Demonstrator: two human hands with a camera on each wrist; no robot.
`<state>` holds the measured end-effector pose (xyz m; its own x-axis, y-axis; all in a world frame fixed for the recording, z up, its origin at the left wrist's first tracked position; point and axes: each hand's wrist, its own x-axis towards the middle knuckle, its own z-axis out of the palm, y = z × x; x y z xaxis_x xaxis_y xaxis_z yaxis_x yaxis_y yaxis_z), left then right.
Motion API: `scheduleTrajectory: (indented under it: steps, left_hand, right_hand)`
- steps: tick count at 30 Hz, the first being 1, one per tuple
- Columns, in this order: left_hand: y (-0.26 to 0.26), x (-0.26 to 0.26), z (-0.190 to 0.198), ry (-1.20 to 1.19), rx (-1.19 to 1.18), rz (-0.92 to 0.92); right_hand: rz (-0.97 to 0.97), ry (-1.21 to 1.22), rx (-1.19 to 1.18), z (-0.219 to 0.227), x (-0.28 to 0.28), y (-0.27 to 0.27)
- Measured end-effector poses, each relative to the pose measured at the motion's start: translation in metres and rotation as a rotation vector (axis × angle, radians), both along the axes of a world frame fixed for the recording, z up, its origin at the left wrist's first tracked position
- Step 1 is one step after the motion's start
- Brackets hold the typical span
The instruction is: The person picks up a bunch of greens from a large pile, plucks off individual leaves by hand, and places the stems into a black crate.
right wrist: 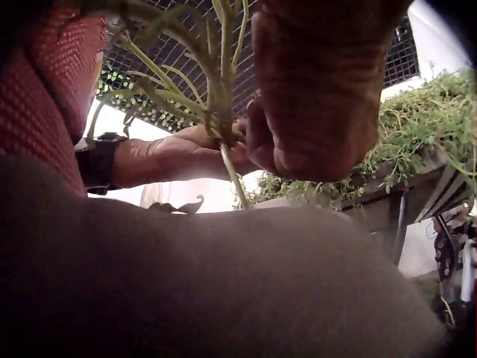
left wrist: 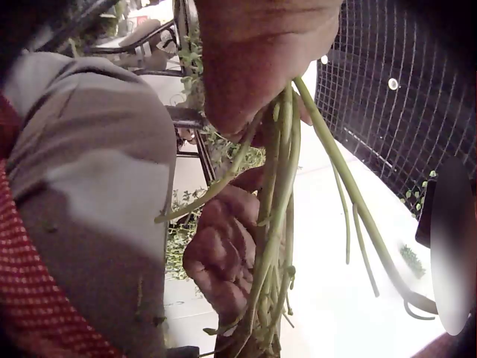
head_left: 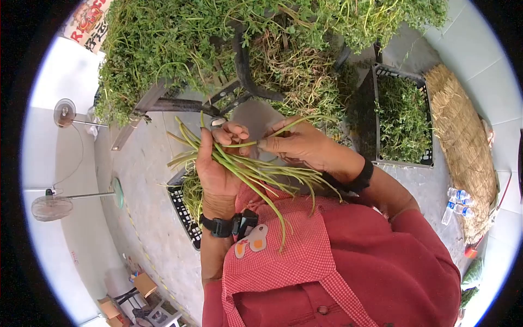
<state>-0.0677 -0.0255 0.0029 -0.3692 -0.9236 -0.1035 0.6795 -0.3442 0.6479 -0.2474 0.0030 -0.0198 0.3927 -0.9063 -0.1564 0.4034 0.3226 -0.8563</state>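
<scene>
Item: bundle of green stems (head_left: 245,169), long, thin, smooth, limp at the ends; held over the lap. Left hand (head_left: 218,169) clamped round the bundle; right hand (head_left: 294,144) pinching one stem (head_left: 283,129), apparently. Risk: loose ends may slip out if the clasp slackens. Nearby: black mesh crate (head_left: 400,117), leafy herb heap (head_left: 180,38), coarse straw mat (head_left: 463,141).

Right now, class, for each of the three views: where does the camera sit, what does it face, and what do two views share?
Head: looks down from above at both hands, the left hand gripping green stems; forearms and red shirt show.
Left wrist: looks along the palm at the stems and the right hand.
Right wrist: looks past its hand at the left hand.
All three views share the stems.
</scene>
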Motion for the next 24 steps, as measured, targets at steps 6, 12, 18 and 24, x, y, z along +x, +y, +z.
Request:
scheduleTrajectory:
  steps: [6,12,18,24]
  left_hand:
    - [-0.006,0.004,0.003,0.218,0.017,-0.115]
    - [-0.013,0.024,0.014,0.172,0.051,0.163]
    - [-0.016,0.034,0.007,0.189,0.061,0.187]
    - [-0.017,0.035,0.004,0.135,0.085,0.230]
  right_hand:
    - [0.031,0.354,-0.559,-0.017,-0.001,-0.006]
    - [0.127,-0.057,0.057,-0.019,-0.026,0.001]
    - [0.065,-0.328,-0.007,-0.027,-0.037,0.003]
    - [0.080,-0.367,0.023,-0.027,-0.035,0.007]
